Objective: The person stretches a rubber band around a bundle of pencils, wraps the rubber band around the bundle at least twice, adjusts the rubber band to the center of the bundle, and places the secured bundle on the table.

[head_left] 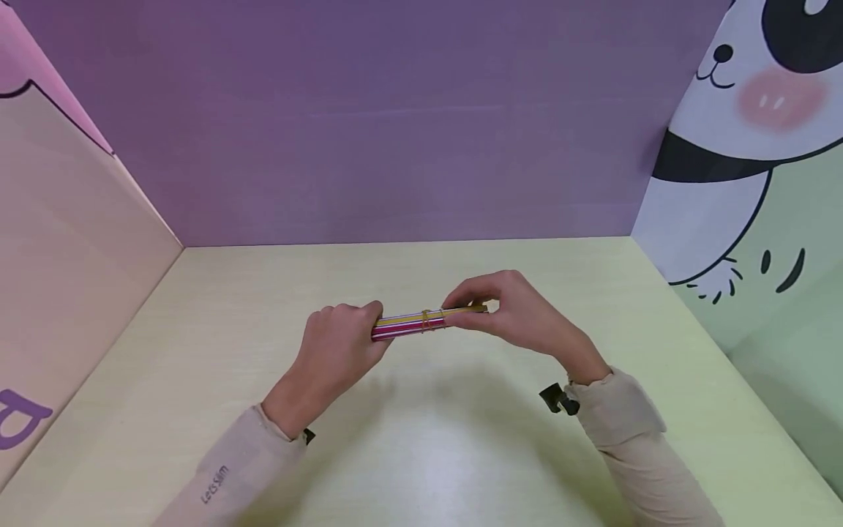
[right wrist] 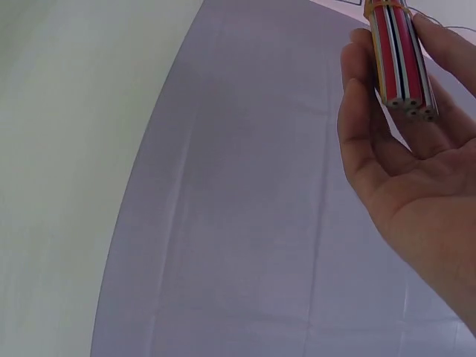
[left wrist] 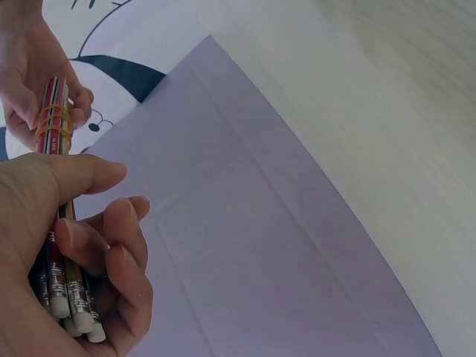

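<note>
A bundle of striped pencils, red, yellow, black and white, is held up above the table between both hands. My left hand grips the eraser end; white erasers in metal ferrules show below its curled fingers in the left wrist view. A yellowish rubber band loops round the bundle between the hands. Near the other end, my right hand pinches the pencils between thumb and fingers. The flat, unsharpened tips point toward the palm in the right wrist view.
A pale wood-grain table lies beneath the hands. Around it stand a purple back panel, a pinkish left panel and a green right panel with a cartoon panda. Dark wrist mounts stick out by the cuffs.
</note>
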`<state>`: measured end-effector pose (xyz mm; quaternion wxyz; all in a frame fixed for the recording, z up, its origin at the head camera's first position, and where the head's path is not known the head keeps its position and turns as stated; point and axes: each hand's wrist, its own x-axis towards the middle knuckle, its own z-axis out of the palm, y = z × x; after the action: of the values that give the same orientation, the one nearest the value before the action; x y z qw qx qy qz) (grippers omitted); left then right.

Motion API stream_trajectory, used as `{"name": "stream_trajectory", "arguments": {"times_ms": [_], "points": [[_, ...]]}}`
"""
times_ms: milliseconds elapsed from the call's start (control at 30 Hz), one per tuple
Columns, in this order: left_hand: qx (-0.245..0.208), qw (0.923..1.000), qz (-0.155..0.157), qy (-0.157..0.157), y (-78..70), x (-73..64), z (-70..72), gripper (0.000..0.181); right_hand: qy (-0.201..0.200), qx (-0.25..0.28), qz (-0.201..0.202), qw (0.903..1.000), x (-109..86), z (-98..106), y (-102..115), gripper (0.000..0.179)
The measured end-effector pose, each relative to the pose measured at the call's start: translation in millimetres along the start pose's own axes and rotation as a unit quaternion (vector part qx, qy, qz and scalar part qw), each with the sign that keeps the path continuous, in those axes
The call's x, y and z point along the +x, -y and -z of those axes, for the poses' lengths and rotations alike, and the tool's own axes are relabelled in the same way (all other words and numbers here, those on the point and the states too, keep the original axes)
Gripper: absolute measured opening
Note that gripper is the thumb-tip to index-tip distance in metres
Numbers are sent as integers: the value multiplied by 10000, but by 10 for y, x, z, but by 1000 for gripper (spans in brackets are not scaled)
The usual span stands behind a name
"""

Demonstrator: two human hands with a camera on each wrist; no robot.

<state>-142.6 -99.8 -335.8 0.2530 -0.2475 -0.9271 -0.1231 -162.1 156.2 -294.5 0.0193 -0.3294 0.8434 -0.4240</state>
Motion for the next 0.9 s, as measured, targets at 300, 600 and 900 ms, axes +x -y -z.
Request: {"name": "stream_trajectory", "arguments": {"times_ms": [300, 600, 900], "points": [[-47, 9994, -246, 242, -84, -20, -81, 37, 683, 44, 166, 9975, 74, -224, -19, 18], [-85, 9998, -111, 166, -21, 9, -50, 31, 828, 7, -321, 9960, 5, -6, -81, 14], [-50, 9991, -116, 404, -58, -10, -80, 35, 834, -293, -129, 9960, 19, -89, -30, 8]]}}
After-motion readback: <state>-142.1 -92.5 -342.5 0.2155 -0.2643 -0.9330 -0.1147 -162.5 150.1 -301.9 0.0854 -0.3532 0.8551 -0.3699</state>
